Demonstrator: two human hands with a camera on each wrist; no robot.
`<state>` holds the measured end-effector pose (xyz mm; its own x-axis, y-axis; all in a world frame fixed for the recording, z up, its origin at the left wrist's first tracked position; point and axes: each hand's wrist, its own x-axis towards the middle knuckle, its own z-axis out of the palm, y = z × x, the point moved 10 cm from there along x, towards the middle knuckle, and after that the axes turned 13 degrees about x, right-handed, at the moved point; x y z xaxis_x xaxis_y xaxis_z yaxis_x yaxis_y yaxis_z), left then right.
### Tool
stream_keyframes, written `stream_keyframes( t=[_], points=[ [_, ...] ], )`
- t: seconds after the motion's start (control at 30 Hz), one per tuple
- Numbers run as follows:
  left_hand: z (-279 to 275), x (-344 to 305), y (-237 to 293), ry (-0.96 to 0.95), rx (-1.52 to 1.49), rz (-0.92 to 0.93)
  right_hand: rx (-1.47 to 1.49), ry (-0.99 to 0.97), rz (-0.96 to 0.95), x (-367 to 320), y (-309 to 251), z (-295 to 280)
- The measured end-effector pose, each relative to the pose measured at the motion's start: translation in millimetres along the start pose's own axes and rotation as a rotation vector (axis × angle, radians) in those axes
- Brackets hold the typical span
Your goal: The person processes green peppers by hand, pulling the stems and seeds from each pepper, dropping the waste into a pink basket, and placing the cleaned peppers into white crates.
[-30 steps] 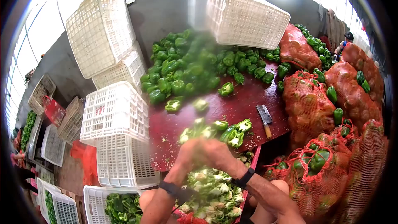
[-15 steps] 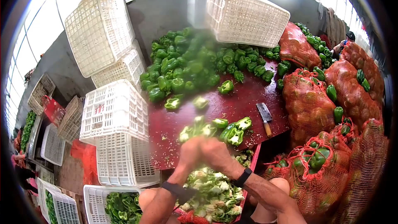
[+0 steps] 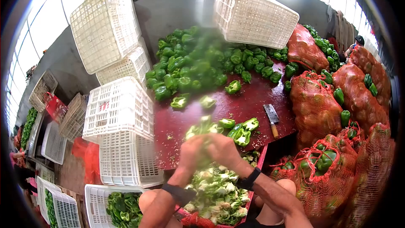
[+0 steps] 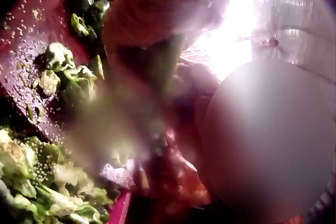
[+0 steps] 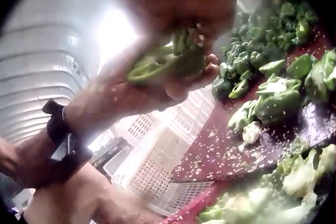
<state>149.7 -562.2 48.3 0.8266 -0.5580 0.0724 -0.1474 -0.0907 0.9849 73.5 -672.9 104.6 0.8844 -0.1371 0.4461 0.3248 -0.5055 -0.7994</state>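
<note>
My left hand (image 3: pixel 190 154) holds a cut green bell pepper (image 5: pixel 189 65), its hollow side showing in the right wrist view. Close against it, my right hand (image 3: pixel 224 150) works with curled fingers at the pepper's core. Both hands are over the near edge of the red table (image 3: pixel 202 114), above a heap of pale cores (image 3: pixel 217 188) in a pink-rimmed bin (image 3: pixel 249 204). Cut peppers (image 3: pixel 241 137) lie just beyond the hands, among scattered seeds. A blurred patch covers part of the grip in the head view.
A cleaver (image 3: pixel 271 118) lies at the table's right side. Whole peppers (image 3: pixel 177 65) are piled at the back beneath a white crate (image 3: pixel 257 16). Stacked crates (image 3: pixel 118 107) stand left, red mesh sacks (image 3: pixel 316 107) right. A crate of cut peppers (image 3: pixel 95 204) sits lower left.
Both hands have risen slightly and parted a little, with green now showing between them. The head view has shifted slightly; the cleaver and the cut peppers keep their places on the table.
</note>
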Motion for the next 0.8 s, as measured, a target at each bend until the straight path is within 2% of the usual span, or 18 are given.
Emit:
stream_keyframes(
  t=[0.03, 0.1, 0.13, 0.17, 0.27, 0.33, 0.37, 0.4, 0.43, 0.47, 0.5, 0.57, 0.6, 0.63, 0.73, 0.8],
  points=[
    [0.1, -0.9, 14.0, -0.009, 0.114, 0.153, 0.126, 0.026, 0.036, 3.3, 1.4, -6.1],
    [-2.7, -1.5, 12.3, -0.026, -0.017, 0.085, 0.38, 0.074, 0.108, 10.4, 3.2, -16.6],
    [-1.5, -7.4, 18.5, -0.035, -0.264, -0.136, 0.502, 0.031, 0.241, 8.9, 7.9, -16.9],
    [5.6, -15.8, 14.2, -0.047, -0.51, -0.359, 0.608, 0.071, 0.278, 8.5, 5.9, -24.7],
    [-6.4, -2.9, 0.1, -0.015, -0.262, -0.077, 0.936, 0.24, 0.442, 6.8, 3.0, -46.6],
    [-10.1, -1.4, 3.2, 0.019, -0.224, 0.007, 0.985, 0.199, 0.416, 11.9, 8.6, -60.1],
    [-11.3, -1.4, 0.8, 0.043, -0.289, -0.034, 1.009, 0.179, 0.403, 12.6, 12.1, -69.6],
    [-12.2, -1.7, 1.0, 0.07, -0.354, -0.074, 0.898, 0.021, 0.494, 8.1, 16.5, -67.6],
    [-12.2, -5.0, 8.4, 0.103, -0.476, -0.176, 0.607, -0.188, 0.457, 9.5, 2.3, -69.0],
    [-10.0, -9.2, 9.7, 0.136, -0.597, -0.278, 0.525, -0.314, 0.457, 5.2, 7.3, -55.3],
    [-9.0, -10.1, 12.2, 0.149, -0.603, -0.282, 0.441, -0.439, 0.456, -3.1, 12.9, -41.0],
    [-5.3, -10.5, 13.9, 0.172, -0.614, -0.29, 0.346, -0.431, 0.469, -6.9, 7.6, -16.4],
    [-6.7, -5.1, 10.7, 0.176, -0.39, -0.169, 0.263, -0.456, 0.575, -5.9, -2.8, -8.1],
    [-3.4, -0.5, 10.6, 0.178, -0.167, -0.05, 0.336, -0.366, 0.482, 1.7, -7.4, -5.6],
    [23.9, -5.6, -17.0, 0.004, -0.503, -0.231, 0.498, -0.119, 0.249, 9.8, -18.9, -10.9],
    [34.3, -5.8, -15.3, -0.111, -0.596, -0.28, 0.636, -0.028, 0.321, 9.5, -16.6, -14.2]
  ],
)
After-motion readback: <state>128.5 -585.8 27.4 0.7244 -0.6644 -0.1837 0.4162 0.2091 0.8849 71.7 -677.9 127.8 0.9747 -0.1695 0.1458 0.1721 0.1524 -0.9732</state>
